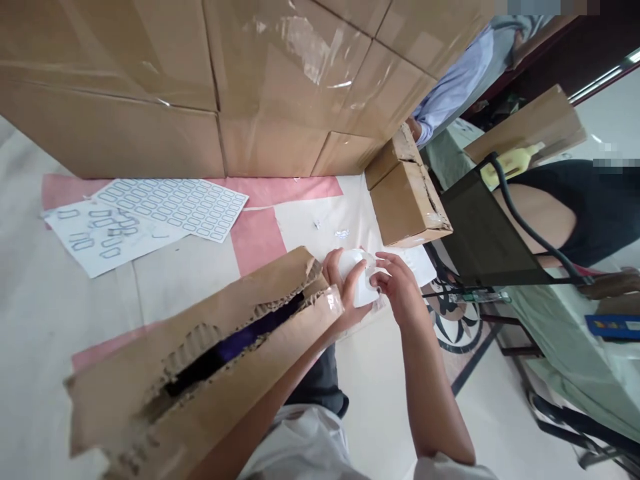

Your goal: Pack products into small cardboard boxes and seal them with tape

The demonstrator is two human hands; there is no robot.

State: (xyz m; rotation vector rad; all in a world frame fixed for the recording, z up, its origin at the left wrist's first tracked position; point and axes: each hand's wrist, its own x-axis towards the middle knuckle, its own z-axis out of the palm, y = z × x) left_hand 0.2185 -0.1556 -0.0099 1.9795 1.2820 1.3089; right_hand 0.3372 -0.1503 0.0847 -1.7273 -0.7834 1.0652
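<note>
My left hand [351,283] is closed around a small white object [367,295] with a rounded outline, its fingers wrapped over the side. What kind of thing it is, I cannot make out. My right hand [403,293] meets it from the right, with curled fingers pinching at its edge; whatever lies between those fingertips is too small to tell. Left of my hands, a long cardboard box [280,353] with a torn-open top lies across my left forearm's line, hiding part of that arm. Something dark and purple [240,340] shows through the tear.
Stacked, taped cardboard boxes [270,147] form a wall at the back. A smaller torn carton [407,207] stands at its right end. Sticker sheets [200,207] lie on the pink-and-white tablecloth [257,240]. Beyond the table's right edge are a dark chair [495,240] and other people.
</note>
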